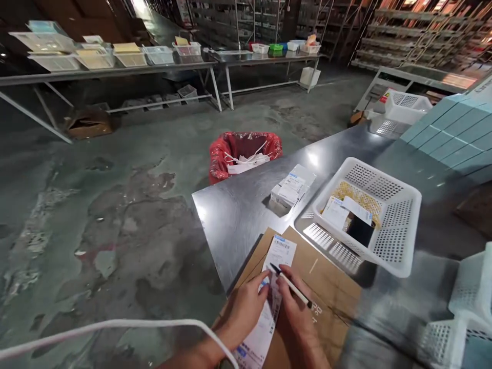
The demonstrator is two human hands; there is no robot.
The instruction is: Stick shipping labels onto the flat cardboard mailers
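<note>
Both hands rest on a long paper slip [269,302] lying on brown cardboard [326,292]: left hand [246,310] flat, fingers pressing it down, right hand [298,312] pinching a pen [291,285].

We find bare steel table [238,215] open left of the white basket [400,215]; a small box stack [292,187] blocks beyond.

The table [246,205] is smooth, glossy sheet metal catching glare, the flattened box [326,287] on it is matt brown cardboard, the slip [274,271] is thin white printed paper, the basket [400,215] is perforated white plastic, and the bin liner [223,154] is shiny, crinkled red plastic film.
</note>
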